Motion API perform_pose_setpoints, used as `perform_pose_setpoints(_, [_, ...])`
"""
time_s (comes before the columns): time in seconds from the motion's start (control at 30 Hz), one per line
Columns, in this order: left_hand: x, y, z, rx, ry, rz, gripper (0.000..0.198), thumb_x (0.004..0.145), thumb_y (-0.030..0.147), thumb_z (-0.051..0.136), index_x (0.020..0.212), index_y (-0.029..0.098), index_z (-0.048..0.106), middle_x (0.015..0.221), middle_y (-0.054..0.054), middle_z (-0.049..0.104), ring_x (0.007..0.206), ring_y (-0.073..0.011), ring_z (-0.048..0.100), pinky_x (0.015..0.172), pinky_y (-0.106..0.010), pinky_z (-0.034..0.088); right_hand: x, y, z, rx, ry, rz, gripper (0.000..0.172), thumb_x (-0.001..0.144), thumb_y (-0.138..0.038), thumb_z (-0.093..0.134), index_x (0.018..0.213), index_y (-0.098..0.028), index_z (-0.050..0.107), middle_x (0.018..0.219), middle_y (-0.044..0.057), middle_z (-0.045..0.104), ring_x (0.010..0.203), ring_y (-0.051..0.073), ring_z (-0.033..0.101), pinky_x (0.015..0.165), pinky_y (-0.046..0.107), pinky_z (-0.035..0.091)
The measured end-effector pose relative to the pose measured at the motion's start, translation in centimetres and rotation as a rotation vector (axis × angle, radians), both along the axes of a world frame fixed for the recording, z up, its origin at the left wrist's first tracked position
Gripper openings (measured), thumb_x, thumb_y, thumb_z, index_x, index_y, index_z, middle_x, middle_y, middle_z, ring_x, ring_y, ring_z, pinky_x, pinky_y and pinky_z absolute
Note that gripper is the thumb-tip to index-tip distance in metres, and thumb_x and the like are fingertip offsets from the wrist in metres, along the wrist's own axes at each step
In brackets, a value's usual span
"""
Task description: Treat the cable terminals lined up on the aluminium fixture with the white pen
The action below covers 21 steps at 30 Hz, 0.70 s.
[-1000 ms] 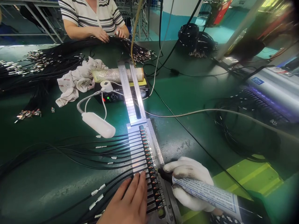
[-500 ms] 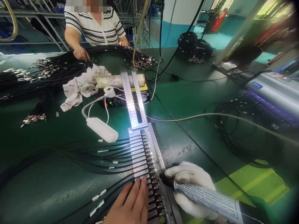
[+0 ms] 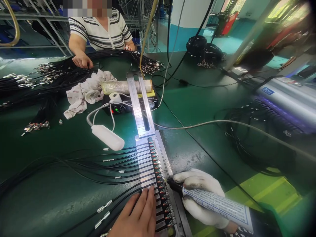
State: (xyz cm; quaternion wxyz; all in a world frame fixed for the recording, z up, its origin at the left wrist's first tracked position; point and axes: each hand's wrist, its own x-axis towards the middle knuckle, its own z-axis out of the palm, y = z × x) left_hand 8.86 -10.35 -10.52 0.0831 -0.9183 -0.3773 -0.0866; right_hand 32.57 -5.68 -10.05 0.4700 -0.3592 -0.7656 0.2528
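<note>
My left hand (image 3: pixel 138 212) is bare and lies with outstretched fingers on the near part of a slotted metal fixture (image 3: pixel 145 168). Black cables (image 3: pixel 123 194) run in from the left, their small connector ends (image 3: pixel 158 168) lined up in a row along the fixture. My right hand (image 3: pixel 202 200), in a white glove with stained fingertips, wraps round a dispensing syringe (image 3: pixel 219 205) with a printed label. The syringe's black nozzle (image 3: pixel 174 185) points left, its tip at the connector row just beyond my left fingertips; whether it touches is too small to tell.
A white lamp (image 3: pixel 108 136) on a bendy neck lights the fixture. Behind it stand a black control box (image 3: pixel 120 108) and a crumpled cloth (image 3: pixel 85 93). Across the table a person (image 3: pixel 101 31) handles cable bundles (image 3: pixel 49 77). A silver lamp unit (image 3: pixel 288 98) sits at right.
My right hand has shifted the syringe tip slightly away from me along the connector row. My left hand stays put. The other person's hand has moved slightly over the cables.
</note>
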Motion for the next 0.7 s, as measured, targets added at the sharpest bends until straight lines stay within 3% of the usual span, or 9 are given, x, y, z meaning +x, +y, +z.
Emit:
perform_pose_setpoints(0.27, [0.5, -0.3, 0.9, -0.016, 0.031, 0.012, 0.050, 0.102, 0.044, 0.032, 0.107, 0.019, 0.075, 0.121, -0.008, 0.071, 0.113, -0.0226, 0.061, 0.099, -0.035, 0.037, 0.4, -1.3, 0.0, -0.012, -0.020, -0.005, 0.017, 0.080, -0.018, 0.060, 0.096, -0.023, 0.054, 0.093, 0.007, 0.077, 0.075, 0.020, 0.074, 0.069, 0.035, 0.055])
perform_pose_setpoints(0.5, [0.4, -0.2, 0.9, -0.005, 0.030, 0.010, 0.048, 0.103, 0.041, 0.034, 0.106, 0.019, 0.076, 0.120, -0.007, 0.071, 0.112, -0.0222, 0.060, 0.098, -0.034, 0.038, 0.3, -1.0, -0.4, -0.027, 0.000, 0.030, 0.017, 0.080, -0.020, 0.061, 0.096, -0.023, 0.054, 0.095, 0.008, 0.076, 0.073, 0.020, 0.073, 0.063, 0.032, 0.054])
perform_pose_setpoints(0.7, [0.4, -0.3, 1.0, -0.035, 0.032, 0.002, 0.049, 0.102, 0.046, 0.034, 0.107, 0.020, 0.075, 0.121, -0.007, 0.071, 0.112, -0.0211, 0.061, 0.097, -0.033, 0.039, 0.3, -1.0, -0.5, -0.026, -0.020, 0.030, 0.019, 0.078, -0.019, 0.062, 0.095, -0.023, 0.054, 0.096, 0.007, 0.076, 0.075, 0.021, 0.073, 0.067, 0.033, 0.054])
